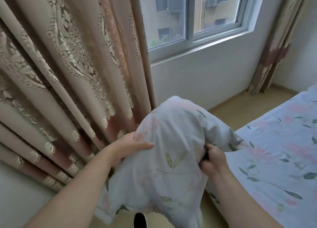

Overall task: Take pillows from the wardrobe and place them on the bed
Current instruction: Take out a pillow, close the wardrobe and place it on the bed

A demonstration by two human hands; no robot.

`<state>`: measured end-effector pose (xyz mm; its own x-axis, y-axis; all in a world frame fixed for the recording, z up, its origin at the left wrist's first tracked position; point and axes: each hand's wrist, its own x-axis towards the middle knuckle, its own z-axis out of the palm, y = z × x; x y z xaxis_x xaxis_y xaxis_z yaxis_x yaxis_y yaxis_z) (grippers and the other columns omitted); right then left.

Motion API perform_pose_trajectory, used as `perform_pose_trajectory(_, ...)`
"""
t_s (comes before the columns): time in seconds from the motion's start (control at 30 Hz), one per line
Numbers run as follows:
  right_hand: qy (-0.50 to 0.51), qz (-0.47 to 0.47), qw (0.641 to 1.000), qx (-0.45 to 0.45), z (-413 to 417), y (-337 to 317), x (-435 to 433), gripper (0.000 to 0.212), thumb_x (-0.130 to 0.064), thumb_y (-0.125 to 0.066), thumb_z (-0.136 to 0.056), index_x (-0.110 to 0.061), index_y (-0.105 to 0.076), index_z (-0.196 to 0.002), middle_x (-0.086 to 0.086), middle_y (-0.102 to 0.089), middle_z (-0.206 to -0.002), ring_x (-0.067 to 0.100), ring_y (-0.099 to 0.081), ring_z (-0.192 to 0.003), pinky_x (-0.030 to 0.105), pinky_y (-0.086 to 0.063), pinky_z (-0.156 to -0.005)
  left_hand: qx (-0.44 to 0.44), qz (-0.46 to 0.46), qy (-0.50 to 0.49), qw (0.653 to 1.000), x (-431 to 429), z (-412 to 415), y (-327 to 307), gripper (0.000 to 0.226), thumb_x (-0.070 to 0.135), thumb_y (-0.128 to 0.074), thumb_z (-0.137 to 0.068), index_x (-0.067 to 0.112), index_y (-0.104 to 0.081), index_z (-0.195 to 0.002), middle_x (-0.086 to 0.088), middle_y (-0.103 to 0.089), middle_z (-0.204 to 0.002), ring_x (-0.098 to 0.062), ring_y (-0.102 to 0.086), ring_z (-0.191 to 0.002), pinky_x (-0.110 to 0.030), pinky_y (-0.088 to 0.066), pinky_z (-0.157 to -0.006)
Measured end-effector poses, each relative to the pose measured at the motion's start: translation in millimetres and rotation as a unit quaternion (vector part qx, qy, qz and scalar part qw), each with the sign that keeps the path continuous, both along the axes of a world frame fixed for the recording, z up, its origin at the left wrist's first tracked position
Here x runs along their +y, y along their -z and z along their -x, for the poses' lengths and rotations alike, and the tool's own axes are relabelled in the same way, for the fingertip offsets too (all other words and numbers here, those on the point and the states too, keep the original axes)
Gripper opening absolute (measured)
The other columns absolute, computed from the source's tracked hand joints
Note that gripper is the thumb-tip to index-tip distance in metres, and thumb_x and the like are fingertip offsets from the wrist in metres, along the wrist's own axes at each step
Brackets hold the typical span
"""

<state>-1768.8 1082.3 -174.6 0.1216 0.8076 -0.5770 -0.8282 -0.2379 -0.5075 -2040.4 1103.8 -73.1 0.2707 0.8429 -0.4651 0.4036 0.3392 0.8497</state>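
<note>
A pale blue pillow [171,152] with pink flowers and green leaves hangs in front of me, held off the floor. My left hand [130,147] grips its left side, thumb on top of the fabric. My right hand [214,160] pinches a fold on its right side. The bed [281,150], covered in a matching flowered sheet, lies to the right, its edge close beside the pillow. The wardrobe is out of view.
A heavy beige patterned curtain [60,73] hangs at the left. A window [193,16] and white wall stand ahead, with another curtain [277,44] in the far right corner. Light wooden floor [240,107] runs between wall and bed. A dark shoe tip [140,220] shows below.
</note>
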Motion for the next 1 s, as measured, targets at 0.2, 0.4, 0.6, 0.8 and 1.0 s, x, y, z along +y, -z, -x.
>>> perform_pose_trajectory(0.2,0.091,-0.040,0.995,-0.007,22.0,-7.8,143.8,0.032,-0.020,-0.051,-0.102,-0.009,-0.068,-0.126,0.014,-0.071,-0.124,0.033,-0.067,-0.114,0.047,-0.054,-0.094,0.012,-0.172,0.061,0.983,190.5,2.7,1.9,0.057,0.005,-0.085,-0.066,0.029,-0.066,-0.114,0.011,-0.077,-0.105,-0.006,-0.073,-0.101,-0.023,-0.059,-0.085)
perform_pose_trajectory(0.4,0.154,-0.086,0.984,-0.012,12.9,-34.1,227.6,0.044,-0.043,-0.054,-0.101,-0.014,-0.066,-0.132,0.010,-0.069,-0.129,0.029,-0.066,-0.118,0.049,-0.047,-0.105,-0.128,-0.235,0.073,0.961,348.5,-47.2,-26.7,0.049,-0.001,-0.079,-0.063,0.036,-0.074,-0.095,0.008,-0.079,-0.094,-0.012,-0.073,-0.089,-0.035,-0.058,-0.082)
perform_pose_trajectory(0.6,0.157,-0.032,0.982,-0.097,-17.2,-0.4,310.8,0.049,-0.052,-0.053,-0.099,-0.021,-0.061,-0.136,-0.003,-0.075,-0.115,0.016,-0.072,-0.106,0.036,-0.057,-0.084,-0.174,-0.277,0.120,0.937,472.7,-144.4,-16.3,0.036,0.005,-0.072,-0.063,0.023,-0.072,-0.094,0.001,-0.073,-0.090,-0.012,-0.065,-0.081,-0.033,-0.054,-0.073)
perform_pose_trajectory(0.8,0.177,-0.006,0.983,-0.053,-86.6,53.2,436.3,0.057,-0.063,-0.058,-0.092,-0.021,-0.069,-0.130,0.006,-0.069,-0.131,0.026,-0.064,-0.122,0.049,-0.043,-0.111,-0.123,-0.262,0.162,0.944,607.4,-260.7,27.3,0.031,0.007,-0.068,-0.064,0.014,-0.072,-0.094,-0.006,-0.076,-0.090,-0.012,-0.066,-0.078,-0.036,-0.057,-0.075)
perform_pose_trajectory(1.0,0.255,-0.037,0.966,-0.012,-193.3,39.3,551.0,0.052,-0.038,-0.067,-0.089,-0.017,-0.063,-0.137,0.013,-0.068,-0.130,0.033,-0.065,-0.119,0.049,-0.047,-0.106,-0.104,-0.194,0.131,0.967,747.3,-366.8,13.3,0.028,0.000,-0.069,-0.074,0.012,-0.069,-0.100,-0.002,-0.074,-0.092,-0.015,-0.069,-0.081,-0.025,-0.055,-0.068)
